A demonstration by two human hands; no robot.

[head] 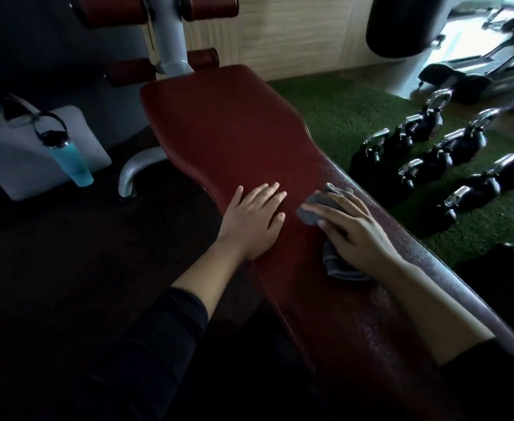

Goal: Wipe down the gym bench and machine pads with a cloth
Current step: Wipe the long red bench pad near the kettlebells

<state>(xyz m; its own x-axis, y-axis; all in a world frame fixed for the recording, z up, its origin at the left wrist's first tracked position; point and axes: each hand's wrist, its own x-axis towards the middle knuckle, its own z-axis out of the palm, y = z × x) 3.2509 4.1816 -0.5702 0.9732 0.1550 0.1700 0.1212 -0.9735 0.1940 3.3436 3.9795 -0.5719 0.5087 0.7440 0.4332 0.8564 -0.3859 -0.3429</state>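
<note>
Head view looks down a long dark-red bench (234, 132) that runs away from the person toward a grey post (170, 41) with red roller pads (202, 59). Beyond the bench on the right hand's side, green turf (325, 117) carries rows of black kettlebells (431, 159) with shiny handles. On the left hand's side, on the dark floor, leans a pale grey bag (9, 159); whatever is inside it cannot be seen. A clear water bottle (70, 159) with blue liquid inside and a black cap hangs against the bag's front.

Both hands lie on the bench top, near each other but apart. Left hand (254, 218) rests flat with fingers straight and spread, holding nothing. Right hand (351, 230) presses flat on a grey cloth (316, 208), fingers extended over it; the cloth bunches out ahead of the fingertips and behind the wrist. Bench surface beside and behind this hand looks speckled with droplets.
</note>
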